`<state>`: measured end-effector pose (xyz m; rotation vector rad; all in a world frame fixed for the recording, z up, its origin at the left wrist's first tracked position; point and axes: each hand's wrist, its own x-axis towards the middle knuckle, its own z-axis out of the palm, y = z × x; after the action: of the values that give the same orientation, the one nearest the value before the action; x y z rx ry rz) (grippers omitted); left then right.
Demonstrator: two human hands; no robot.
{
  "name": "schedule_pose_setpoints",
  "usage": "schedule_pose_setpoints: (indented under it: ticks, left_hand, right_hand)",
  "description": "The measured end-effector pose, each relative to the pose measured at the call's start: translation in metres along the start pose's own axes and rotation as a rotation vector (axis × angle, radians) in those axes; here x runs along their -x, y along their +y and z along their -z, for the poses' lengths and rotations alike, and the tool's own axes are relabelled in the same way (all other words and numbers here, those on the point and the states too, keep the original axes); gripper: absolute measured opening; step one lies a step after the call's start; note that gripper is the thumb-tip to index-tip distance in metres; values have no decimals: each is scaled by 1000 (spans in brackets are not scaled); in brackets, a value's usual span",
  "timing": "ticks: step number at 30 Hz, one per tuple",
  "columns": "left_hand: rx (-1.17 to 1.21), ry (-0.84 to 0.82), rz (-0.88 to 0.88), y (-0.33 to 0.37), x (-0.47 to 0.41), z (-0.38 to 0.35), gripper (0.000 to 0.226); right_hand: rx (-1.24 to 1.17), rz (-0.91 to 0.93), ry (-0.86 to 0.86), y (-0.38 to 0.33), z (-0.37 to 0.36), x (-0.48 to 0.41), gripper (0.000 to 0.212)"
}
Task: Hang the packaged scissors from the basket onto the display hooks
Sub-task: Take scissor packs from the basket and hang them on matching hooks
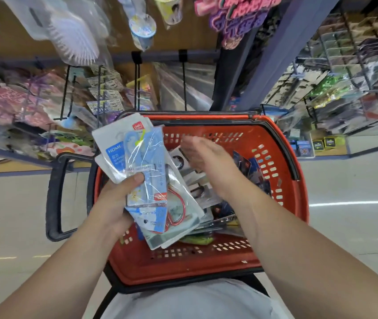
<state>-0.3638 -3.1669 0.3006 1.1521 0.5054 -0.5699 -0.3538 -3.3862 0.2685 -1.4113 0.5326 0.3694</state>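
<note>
A red shopping basket [183,265] with a black pull handle [53,196] stands on the pale shop floor [344,226], just below the person's light-coloured shirt [195,302]. Beyond its far rim, black display hooks [184,88] jut from a wooden back panel, one of them crowded with small carded goods [105,95]. A bagged hairbrush [73,35] and a bagged cup [142,31] hang higher up, nearest the camera. To the right, wire racks [356,77] hold rows of packets that are too blurred to name.

The left hand [114,199] grasps a fanned bundle of packaged scissors [146,157] over the basket's left side, with the thumb pressed across the front pack. That pack shows blue scissors under clear film. A white card marked "HOME" [114,147] sits behind it, and a pack with red-handled scissors [175,212] juts out underneath.

The right hand [206,160] hovers released above the middle of the basket, fingers straight and blurred, holding nothing. It is just right of the bundle and apart from it. Beneath it, more packets [197,188] lie loose in the basket, some dark blue [254,171] against the right wall. The bundle's top edge lies below the hook tips and well short of them.
</note>
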Motion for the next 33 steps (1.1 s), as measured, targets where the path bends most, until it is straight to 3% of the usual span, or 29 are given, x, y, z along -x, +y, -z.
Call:
schedule_pose_setpoints:
  ticks: [2,6,9,12,16,20,23,29,33]
  left_hand:
    - [-44,-5,-42,11,4,6,45]
    - [-115,37,-115,25,21,15,45]
    - [-124,63,-127,31,34,22,50]
    - [-130,78,-140,35,41,30,58]
    - [-78,88,-149,37,43,36,47]
    - [-22,90,-154,36,42,34,49]
    - [5,73,-118,36,44,32,59]
    - [71,6,-102,45,54,15,90]
    - [185,0,-141,62,71,-6,35]
  right_hand:
    - [259,-61,186,13,17,-29,43]
    - [787,-292,143,47,21,-55,63]
    - [847,-284,244,62,7,-54,78]
    - [899,-262,256,67,-4,-51,76]
    - [803,-244,257,66,-5,-50,56]
    - [466,-144,273,55,4,-39,30]
    - [234,-35,296,35,22,-15,23]
    - [144,211,342,-15,54,35,17]
    - [-19,342,361,-51,43,59,10]
